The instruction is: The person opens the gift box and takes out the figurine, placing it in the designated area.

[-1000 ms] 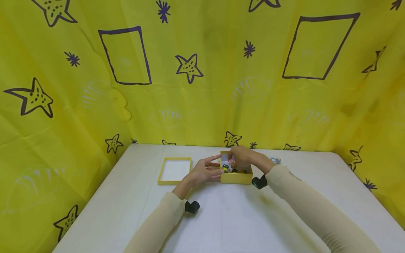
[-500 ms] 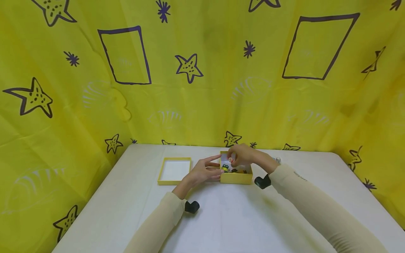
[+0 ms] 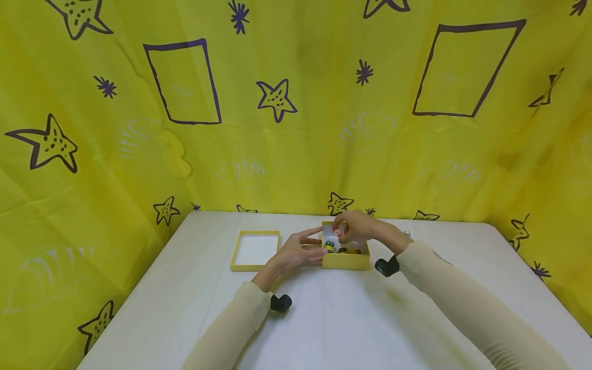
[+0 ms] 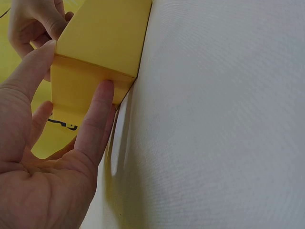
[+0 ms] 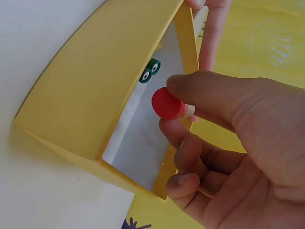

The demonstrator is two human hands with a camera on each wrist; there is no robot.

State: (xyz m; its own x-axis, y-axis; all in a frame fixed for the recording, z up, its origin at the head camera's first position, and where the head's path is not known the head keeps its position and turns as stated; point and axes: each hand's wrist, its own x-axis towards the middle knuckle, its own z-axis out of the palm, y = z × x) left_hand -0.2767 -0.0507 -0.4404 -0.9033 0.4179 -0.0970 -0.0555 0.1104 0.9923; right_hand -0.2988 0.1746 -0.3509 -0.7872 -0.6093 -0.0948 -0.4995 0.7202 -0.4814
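In the head view, my right hand (image 3: 356,226) is over the open yellow box (image 3: 345,262). Its thumb and fingers pinch a small figurine (image 5: 167,103) with a round red base and a pale upper part, seen close in the right wrist view. My left hand (image 3: 298,250) lies along the box's left wall, spread fingers touching it; in the left wrist view the fingertips (image 4: 102,90) meet that side. Inside the box are a green-and-yellow figure with big eyes (image 3: 329,246) and a dark small toy (image 3: 343,250). The figurine's far side is hidden by my fingers.
The yellow-rimmed lid (image 3: 255,267) lies white inside up, left of the box on the white table (image 3: 314,318). A small shiny item (image 3: 407,234) shows behind my right forearm, mostly covered. A yellow patterned curtain (image 3: 300,149) hangs behind the table.
My right hand, pinching the figurine, has risen slightly, and its forearm has shifted a little to the right, covering more of the shiny items behind. The left hand and box stay put.
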